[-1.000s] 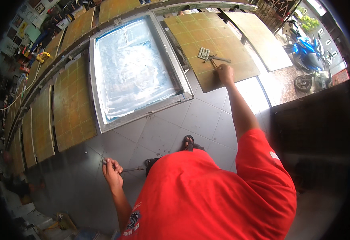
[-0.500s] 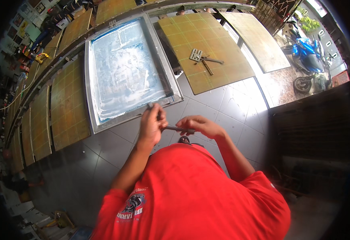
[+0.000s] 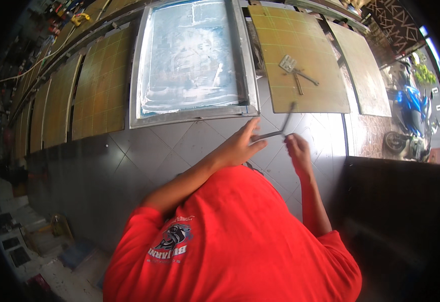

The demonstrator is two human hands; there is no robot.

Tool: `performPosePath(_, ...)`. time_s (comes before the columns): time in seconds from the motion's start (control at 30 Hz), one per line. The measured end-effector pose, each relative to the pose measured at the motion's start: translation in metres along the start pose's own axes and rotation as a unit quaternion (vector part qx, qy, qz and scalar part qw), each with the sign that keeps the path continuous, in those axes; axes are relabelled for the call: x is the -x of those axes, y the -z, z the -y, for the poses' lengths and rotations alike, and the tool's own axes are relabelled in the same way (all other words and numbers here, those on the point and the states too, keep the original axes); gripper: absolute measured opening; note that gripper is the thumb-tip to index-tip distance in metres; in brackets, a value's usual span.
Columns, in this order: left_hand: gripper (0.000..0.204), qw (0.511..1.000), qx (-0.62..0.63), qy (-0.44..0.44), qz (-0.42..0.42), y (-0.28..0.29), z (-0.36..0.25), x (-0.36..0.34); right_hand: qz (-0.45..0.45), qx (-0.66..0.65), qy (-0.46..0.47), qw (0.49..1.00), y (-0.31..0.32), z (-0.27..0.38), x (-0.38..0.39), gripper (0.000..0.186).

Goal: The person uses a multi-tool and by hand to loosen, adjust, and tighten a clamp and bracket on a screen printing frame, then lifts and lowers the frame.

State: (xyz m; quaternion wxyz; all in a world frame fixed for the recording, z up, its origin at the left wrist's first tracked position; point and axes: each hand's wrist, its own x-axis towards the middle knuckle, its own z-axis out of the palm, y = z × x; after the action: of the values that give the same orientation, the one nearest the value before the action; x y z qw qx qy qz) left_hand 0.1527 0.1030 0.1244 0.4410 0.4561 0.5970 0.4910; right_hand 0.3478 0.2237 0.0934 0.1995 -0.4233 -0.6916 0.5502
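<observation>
My right hand (image 3: 299, 147) is closed on one arm of a dark three-armed Y-shaped wrench (image 3: 270, 135), held above the floor. One of its arms points up toward the boards, slightly blurred. Another reaches left into the gap between the thumb and fingers of my left hand (image 3: 241, 143), which is open with fingers apart; whether it touches the wrench I cannot tell. Beyond my hands lies a metal-framed printing screen (image 3: 195, 115), its mesh smeared with white and blue. To its right, a yellowish board (image 3: 315, 43) carries a metal plate (image 3: 287, 63) and slim metal tools (image 3: 301, 80).
More flat boards (image 3: 101, 80) line the left, and a paler board (image 3: 363, 75) sits at right. A blue motorcycle (image 3: 410, 113) is parked beyond. Close by on the right stands a dark piece of furniture (image 3: 391, 186). Grey tiled floor (image 3: 154, 143) lies below my hands.
The wrench has swung round and moved right, and my right hand now grips it. My left hand has opened and moved right. The view has shifted, with the screen frame now higher and further right.
</observation>
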Motion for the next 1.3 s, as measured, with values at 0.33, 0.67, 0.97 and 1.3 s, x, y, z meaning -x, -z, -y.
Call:
performPosePath(0.33, 0.024, 0.903, 0.076, 0.103, -0.409, 0.119, 0.07, 0.121, -0.206, 0.046, 0.017, 0.977, 0.044, -0.046, -0.115, 0.034)
performPosePath(0.67, 0.039, 0.825, -0.112, 0.138, -0.536, 0.287, 0.153, 0.133, -0.309, 0.349, -0.079, 0.881, 0.057, -0.05, -0.174, 0.035)
performPosePath(0.97, 0.058, 0.845, -0.229, 0.249, -0.414, 0.323, 0.146, 0.062, -0.351, 0.468, 0.019, 0.811, 0.05, -0.053, -0.175, 0.025)
performPosePath(1.3, 0.079, 0.766, -0.203, 0.334, -0.51, 0.319, 0.147, 0.039, -0.076, 0.109, 0.092, 0.987, -0.084, -0.001, -0.21, 0.043)
